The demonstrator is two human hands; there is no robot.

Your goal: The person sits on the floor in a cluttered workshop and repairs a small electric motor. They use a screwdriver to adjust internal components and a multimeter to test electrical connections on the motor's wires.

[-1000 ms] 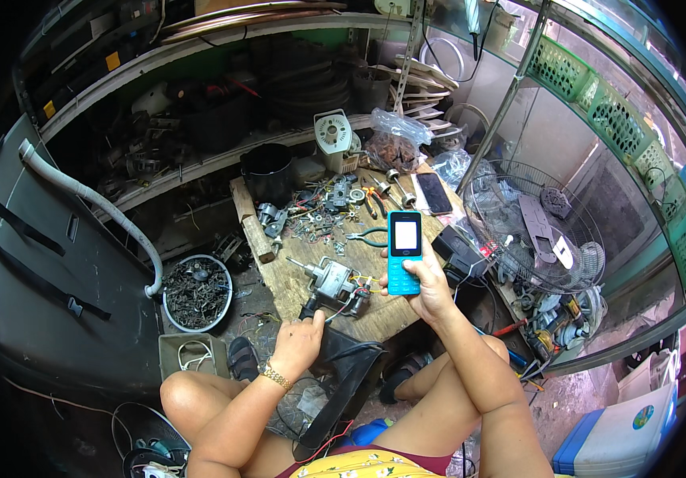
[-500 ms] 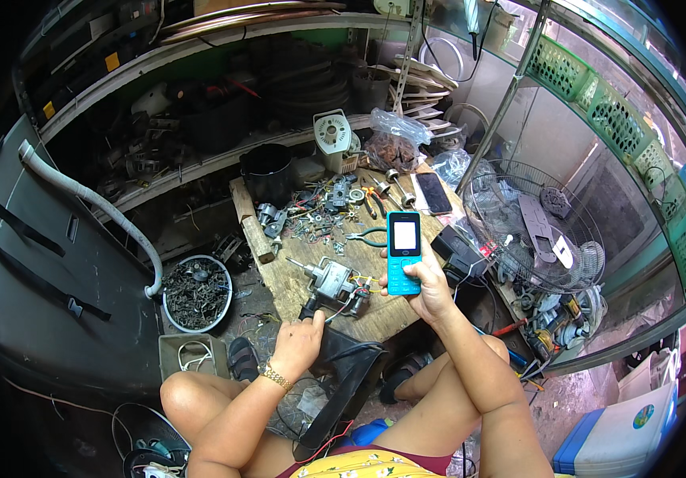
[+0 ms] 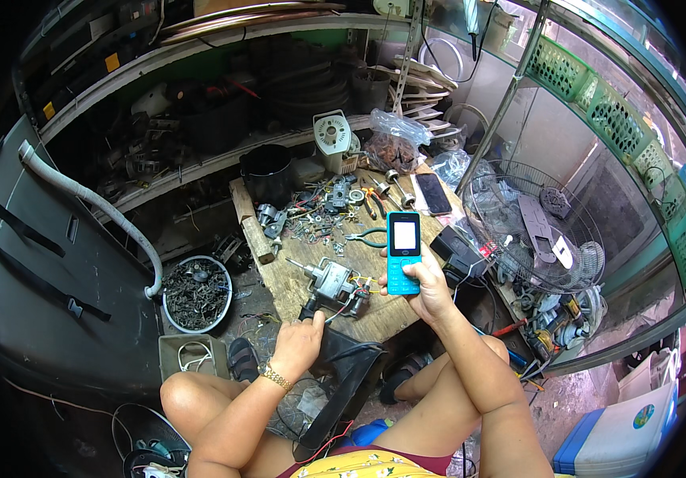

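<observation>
My right hand (image 3: pixel 428 288) grips a turquoise keypad phone (image 3: pixel 404 273) upright over the work board's near right part, its thumb on the keys. The phone's small screen is lit white. Below and to its left, a grey electric motor (image 3: pixel 331 280) with a thin shaft and coloured wires lies on the wooden board (image 3: pixel 291 280). My left hand (image 3: pixel 298 344) is closed at the board's near edge, round a short black grip-like piece (image 3: pixel 308 308) that reaches up to the motor. What that piece belongs to cannot be made out. Part of the wires is hidden behind the phone.
Pliers (image 3: pixel 368 237), loose screws and metal parts cover the board's far half, with a dark smartphone (image 3: pixel 434 193) at the back right. A black bucket (image 3: pixel 266 173) stands behind. On the right are a fan guard (image 3: pixel 554 275) and tools; on the left, a basin (image 3: pixel 223 319) of dark scraps.
</observation>
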